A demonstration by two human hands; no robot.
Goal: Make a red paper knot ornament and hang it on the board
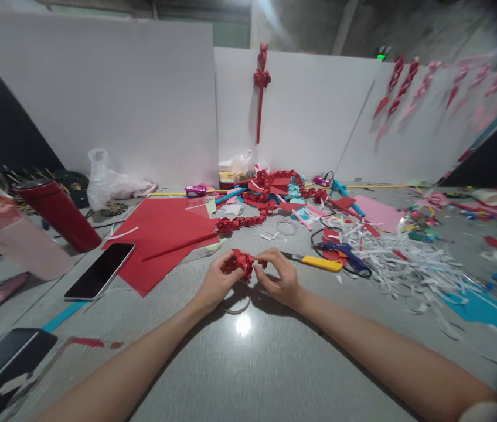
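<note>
Between my two hands, just above the grey table, is a small folded red paper piece (243,264). My left hand (218,283) is closed around its left side. The fingertips of my right hand (278,276) are pinched together at its right edge; whatever small bit they grip there is too small to make out. Below the paper piece a roll of tape (236,310) rests on the table, partly hidden by my left hand. Beyond my right hand lies a yellow utility knife (322,263).
Red paper sheets (160,234) and a phone (100,271) lie on the left, near a leaning red flask (61,214). Ahead is a red paper chain (248,221). At right are a blue glue gun (349,257) and white paper strips (389,258).
</note>
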